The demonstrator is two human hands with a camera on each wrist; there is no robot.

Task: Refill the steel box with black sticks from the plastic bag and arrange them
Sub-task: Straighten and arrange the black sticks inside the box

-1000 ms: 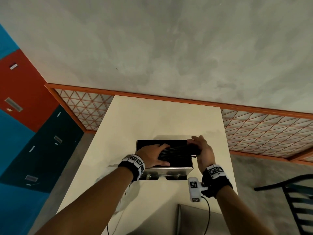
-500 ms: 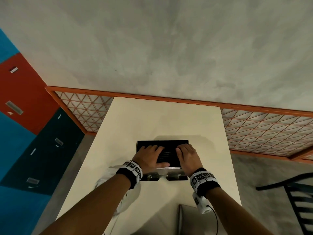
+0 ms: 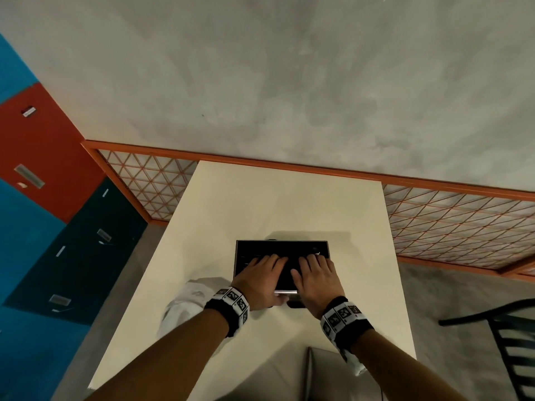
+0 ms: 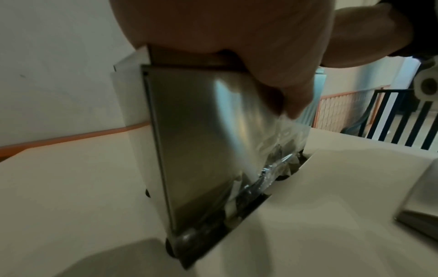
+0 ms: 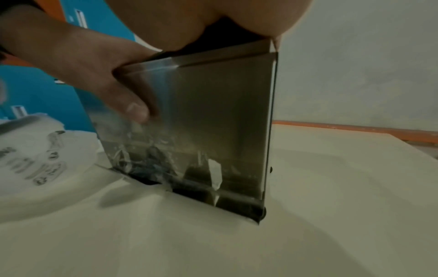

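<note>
1. While both palms lie over the box point(image 3: 282, 250), my left hand point(image 3: 257, 280) covers its near left part, fingers straight on the sticks point(image 3: 292, 263), thumb down the steel front.
2. Next to it, my right hand point(image 3: 315, 280) lies flat on the near right part, fingers straight, holding nothing; the wrist view shows only the heel of it on the rim.
3. Under my hands the box stands on the worktop point(image 3: 260, 204), dark inside; I judge it well filled, though I cannot tell how full.
4. Behind my left wrist the bag point(image 3: 185, 302) lies crumpled on the worktop; whether sticks are left in it I cannot tell.
5. Refilling looks mostly done; pressing the sticks level is the step in hand.
6. What is left, I judge, is evening the rows.
</note>
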